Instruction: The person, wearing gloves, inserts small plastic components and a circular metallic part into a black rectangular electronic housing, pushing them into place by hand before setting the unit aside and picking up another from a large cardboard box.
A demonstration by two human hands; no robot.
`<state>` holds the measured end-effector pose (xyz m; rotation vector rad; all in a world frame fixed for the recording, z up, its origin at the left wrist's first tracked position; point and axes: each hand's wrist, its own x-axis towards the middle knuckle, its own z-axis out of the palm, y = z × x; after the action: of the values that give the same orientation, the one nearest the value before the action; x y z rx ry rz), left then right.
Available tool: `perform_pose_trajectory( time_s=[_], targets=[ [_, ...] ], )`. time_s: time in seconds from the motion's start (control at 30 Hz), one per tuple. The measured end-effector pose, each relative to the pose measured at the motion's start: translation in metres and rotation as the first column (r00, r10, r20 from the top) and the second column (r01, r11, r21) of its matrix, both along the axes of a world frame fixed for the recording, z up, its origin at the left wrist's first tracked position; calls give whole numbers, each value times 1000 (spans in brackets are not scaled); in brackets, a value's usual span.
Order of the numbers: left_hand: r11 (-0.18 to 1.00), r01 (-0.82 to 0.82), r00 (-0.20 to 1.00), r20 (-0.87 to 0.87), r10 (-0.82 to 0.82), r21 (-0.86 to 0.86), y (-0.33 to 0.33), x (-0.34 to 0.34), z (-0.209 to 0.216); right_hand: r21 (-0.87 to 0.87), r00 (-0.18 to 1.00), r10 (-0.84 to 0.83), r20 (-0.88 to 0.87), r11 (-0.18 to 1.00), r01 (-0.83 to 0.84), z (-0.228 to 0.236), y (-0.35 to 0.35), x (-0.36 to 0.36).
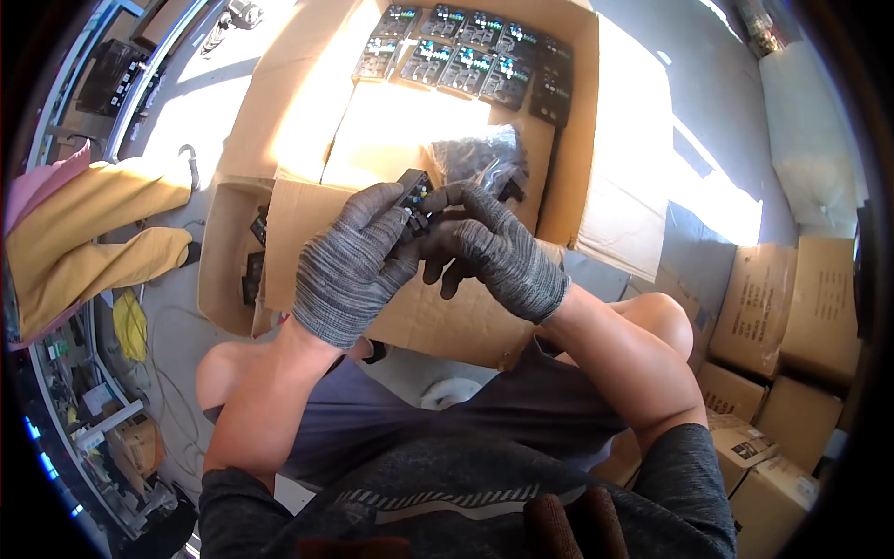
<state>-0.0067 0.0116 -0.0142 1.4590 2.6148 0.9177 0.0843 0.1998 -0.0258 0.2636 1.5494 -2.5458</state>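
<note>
Both hands wear grey knitted gloves and meet over the near side of a large open carton (pixel 570 121). A small black box-shaped electronic unit (pixel 415 186) sits between my left hand's (pixel 345 265) thumb and fingers, tilted, with small light-coloured parts on its face. My right hand (pixel 503 252) bends its fingers against the unit's right side and lower end; its fingertips are partly hidden, so what they pinch cannot be made out. Just beyond the hands, a clear plastic bag (pixel 477 156) with dark pieces lies on the cardboard in the carton. Similar black units (pixel 470 70) stand in rows at the far end.
A smaller carton (pixel 219 270) with black parts stands at the left. Another person's yellow trousers (pixel 102 233) show beyond it. Closed cartons (pixel 754 307) are stacked at the right. A metal rack (pixel 93 410) lines the left edge, near a yellow cloth (pixel 129 324).
</note>
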Motion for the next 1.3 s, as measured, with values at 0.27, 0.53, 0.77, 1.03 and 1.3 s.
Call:
perform_pose_trajectory(
  time_s=[0.27,0.53,0.77,1.03,1.3],
  targets=[
    [999,18,999,-31,-18,26,1,1,-6,-43,1000,3,24,999,-1,-6,-8,3],
    [999,20,996,-87,-17,31,0,2,-5,-74,996,7,87,997,-1,2,-11,0],
    [999,9,995,-100,-4,47,-1,3,-5,15,980,65,189,997,-70,8,-9,-5],
    [1000,10,999,-54,-9,25,1,3,0,-23,984,33,176,999,-30,8,-11,-3],
    [998,55,997,-49,-54,16,0,4,-4,-82,980,46,192,996,-31,9,-10,-4]
  ],
)
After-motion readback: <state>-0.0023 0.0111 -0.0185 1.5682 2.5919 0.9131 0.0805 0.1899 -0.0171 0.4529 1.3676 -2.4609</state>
